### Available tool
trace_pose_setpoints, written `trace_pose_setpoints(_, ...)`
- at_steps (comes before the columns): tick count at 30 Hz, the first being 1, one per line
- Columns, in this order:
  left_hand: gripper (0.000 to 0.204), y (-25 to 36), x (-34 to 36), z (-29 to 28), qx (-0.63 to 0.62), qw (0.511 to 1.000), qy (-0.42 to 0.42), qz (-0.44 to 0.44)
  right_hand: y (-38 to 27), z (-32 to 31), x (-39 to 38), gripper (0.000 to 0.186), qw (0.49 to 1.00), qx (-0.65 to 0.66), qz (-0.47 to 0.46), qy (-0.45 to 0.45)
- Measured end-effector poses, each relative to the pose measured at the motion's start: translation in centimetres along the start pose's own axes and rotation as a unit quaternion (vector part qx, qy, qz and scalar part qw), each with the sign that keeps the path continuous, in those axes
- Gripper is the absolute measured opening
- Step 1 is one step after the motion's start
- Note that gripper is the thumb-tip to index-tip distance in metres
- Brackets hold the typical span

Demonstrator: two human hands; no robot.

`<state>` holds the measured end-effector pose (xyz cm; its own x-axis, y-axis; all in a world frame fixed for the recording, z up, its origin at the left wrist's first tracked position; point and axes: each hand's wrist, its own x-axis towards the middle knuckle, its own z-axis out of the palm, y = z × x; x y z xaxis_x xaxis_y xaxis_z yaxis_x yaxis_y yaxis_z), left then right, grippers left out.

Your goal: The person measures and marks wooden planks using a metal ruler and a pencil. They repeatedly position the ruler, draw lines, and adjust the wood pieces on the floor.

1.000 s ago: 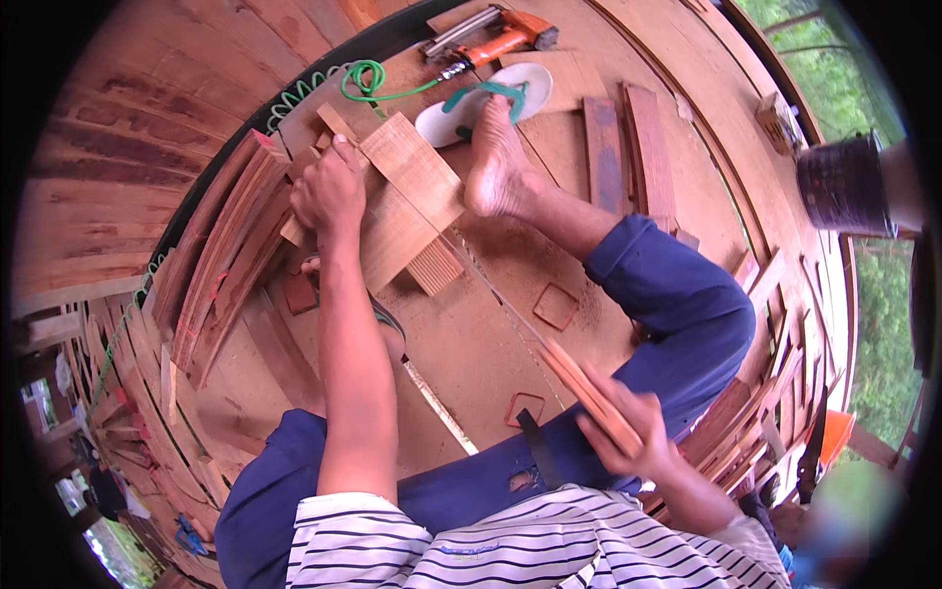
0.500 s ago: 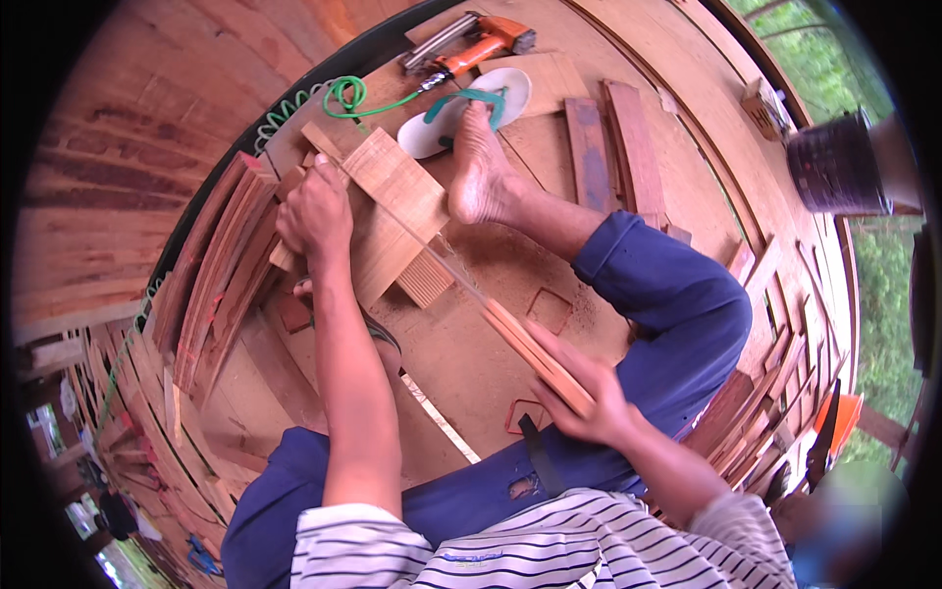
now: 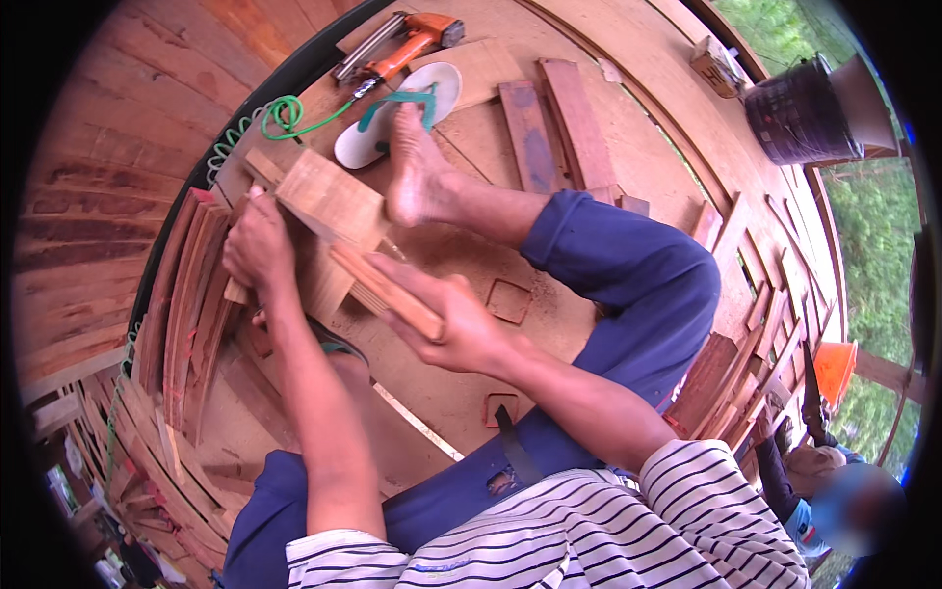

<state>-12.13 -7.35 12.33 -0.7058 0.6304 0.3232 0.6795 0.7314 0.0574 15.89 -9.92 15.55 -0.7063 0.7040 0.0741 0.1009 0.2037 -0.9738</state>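
My right hand (image 3: 466, 329) is closed round the long wooden handle of a handsaw (image 3: 388, 290). Its thin blade runs along the near side of a light wooden block (image 3: 332, 199), and its far part is hard to make out. On the block's left, my left hand (image 3: 260, 240) is wrapped over a piece of light wood, pressing it down; the fingers partly hide that piece. More pale wood (image 3: 327, 280) lies beneath the block and the handle. My bare right foot (image 3: 417, 187) rests its heel close to the block's right edge.
An orange nail gun (image 3: 417, 39) with a green coiled hose (image 3: 285, 116) lies at the far side, next to a white sandal (image 3: 437, 83). Reddish boards (image 3: 182, 304) are stacked left; others lie right. A dark bucket (image 3: 800, 113) stands far right. Another person (image 3: 810, 471) is at lower right.
My right hand has pushed the saw forward and left, so the handle is now close to the block. The left hand keeps its hold. The whole view has shifted.
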Motion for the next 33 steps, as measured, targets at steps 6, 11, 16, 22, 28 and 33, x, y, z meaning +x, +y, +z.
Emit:
trace_pose_setpoints(6,0.065,-2.9,1.0,0.5,0.018,1.000,0.019,-0.002,-5.2,-6.4,-13.2,0.067,0.998,-0.020,0.042,-0.052)
trace_pose_setpoints(11,0.062,-0.6,0.1,0.0,-0.006,1.000,0.014,0.019,-2.5,-2.6,-5.3,0.066,0.994,-0.007,0.096,-0.056)
trace_pose_setpoints(16,0.062,-2.2,0.4,0.1,0.016,1.000,-0.002,0.004,-2.0,-1.4,-4.0,0.064,0.997,-0.022,0.050,-0.054)
trace_pose_setpoints(22,0.057,-1.8,-0.2,0.0,-0.012,0.999,0.022,0.020,-4.7,-5.7,-11.4,0.066,0.994,-0.075,0.052,-0.055)
trace_pose_setpoints(28,0.057,-1.1,0.3,-0.2,-0.007,0.999,0.039,0.018,-1.8,-0.9,-2.7,0.066,0.997,-0.055,0.045,-0.026)
trace_pose_setpoints(33,0.057,-2.8,1.0,0.6,-0.003,1.000,0.022,0.000,-6.9,-8.8,-16.4,0.064,0.990,-0.074,0.089,-0.078)
